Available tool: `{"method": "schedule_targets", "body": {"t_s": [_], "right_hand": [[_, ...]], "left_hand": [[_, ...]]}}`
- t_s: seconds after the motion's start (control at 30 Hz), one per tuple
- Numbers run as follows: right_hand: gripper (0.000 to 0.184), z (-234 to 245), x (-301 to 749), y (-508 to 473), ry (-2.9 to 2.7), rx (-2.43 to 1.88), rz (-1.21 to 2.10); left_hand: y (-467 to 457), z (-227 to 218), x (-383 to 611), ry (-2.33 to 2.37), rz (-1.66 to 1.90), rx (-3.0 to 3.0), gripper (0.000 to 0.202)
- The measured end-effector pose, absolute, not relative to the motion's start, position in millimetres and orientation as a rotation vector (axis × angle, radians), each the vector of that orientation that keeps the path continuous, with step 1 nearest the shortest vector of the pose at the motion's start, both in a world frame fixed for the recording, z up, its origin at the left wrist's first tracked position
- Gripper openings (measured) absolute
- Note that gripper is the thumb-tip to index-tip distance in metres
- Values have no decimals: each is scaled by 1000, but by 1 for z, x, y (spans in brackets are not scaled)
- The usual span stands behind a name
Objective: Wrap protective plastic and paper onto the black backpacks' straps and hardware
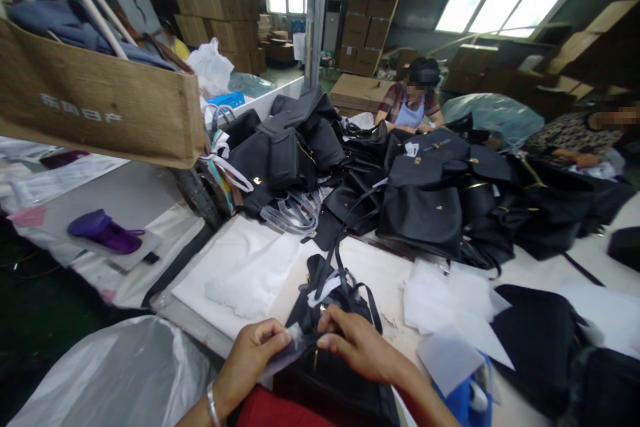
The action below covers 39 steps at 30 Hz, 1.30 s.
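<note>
A black handbag (345, 383) lies at the near edge of the white-covered table, its thin straps (337, 253) stretched away from me. My left hand (255, 353) pinches a strip of clear plastic film (285, 357) over the bag's left side. Over the bag's front, the curled fingers and thumb of my right hand (357, 343) are closed near a gold clasp (323, 309); what they grip, if anything, is hidden. Just below those fingertips hangs a gold zipper pull (315, 359). White tissue paper (325, 290) pokes out among the straps.
Black bags (420, 207) are heaped across the table's far side. Paper sheets (445, 297) and a blue container (463, 397) lie to the right. A large plastic bag (115, 373) stands at lower left, below a purple bottle (106, 232). Two people sit beyond the heap.
</note>
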State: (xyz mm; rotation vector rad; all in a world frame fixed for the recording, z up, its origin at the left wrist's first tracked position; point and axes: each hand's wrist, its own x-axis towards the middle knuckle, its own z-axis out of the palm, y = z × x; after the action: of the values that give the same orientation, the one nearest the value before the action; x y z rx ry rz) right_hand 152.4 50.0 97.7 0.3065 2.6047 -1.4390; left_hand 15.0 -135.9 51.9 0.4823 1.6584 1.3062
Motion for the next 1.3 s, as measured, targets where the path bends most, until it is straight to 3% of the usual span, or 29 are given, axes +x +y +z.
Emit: {"method": "schedule_targets", "body": {"t_s": [0.23, 0.43, 0.6, 0.77, 0.93, 1.1, 1.2, 1.3], "right_hand": [[29, 92, 152, 49, 2587, 290, -1461], [15, 80, 154, 42, 2579, 293, -1448], [38, 73, 149, 44, 2655, 267, -1341], [16, 61, 148, 50, 2707, 325, -1171], [43, 51, 144, 55, 2747, 262, -1251], [11, 27, 139, 73, 2797, 283, -1099], [11, 18, 133, 77, 2802, 241, -1077], [23, 13, 136, 92, 2822, 229, -1131]], "left_hand": [[-135, 51, 14, 1675, 1225, 558, 32], [-144, 49, 12, 1768, 1123, 565, 36], [-139, 49, 11, 1768, 1078, 555, 37], [-128, 48, 6, 1877, 1022, 610, 39], [-112, 44, 11, 1949, 952, 729, 39], [-93, 40, 11, 2066, 899, 759, 38], [-76, 35, 12, 2100, 849, 829, 36], [-66, 28, 6, 2115, 792, 878, 35]]}}
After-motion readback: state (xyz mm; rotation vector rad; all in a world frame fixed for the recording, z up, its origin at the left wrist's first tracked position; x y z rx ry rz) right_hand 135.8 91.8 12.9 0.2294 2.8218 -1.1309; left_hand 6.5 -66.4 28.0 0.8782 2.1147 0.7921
